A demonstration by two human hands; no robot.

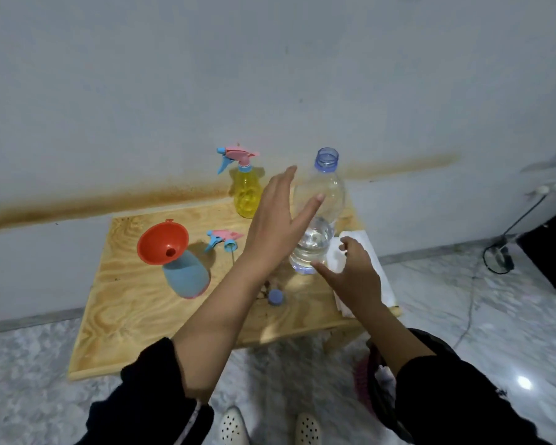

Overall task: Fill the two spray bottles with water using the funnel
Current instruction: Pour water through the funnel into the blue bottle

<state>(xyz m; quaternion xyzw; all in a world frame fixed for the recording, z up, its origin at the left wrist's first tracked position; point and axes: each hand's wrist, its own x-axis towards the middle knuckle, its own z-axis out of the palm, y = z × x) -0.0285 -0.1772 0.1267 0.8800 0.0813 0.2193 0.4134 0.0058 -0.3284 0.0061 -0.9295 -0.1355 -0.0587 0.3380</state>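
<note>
Standing: 2 spray bottles [246, 194] [186, 273]; 1 funnel [161, 241]; 1 water bottle [318, 213].

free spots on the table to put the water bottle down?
Free: near-left of the wooden table, in front of the blue spray bottle. Crowded: the far right around the water bottle, yellow spray bottle, white cloth and bottle cap.

Red funnel [161, 241] sits in uncapped blue bottle [187, 277].
</note>
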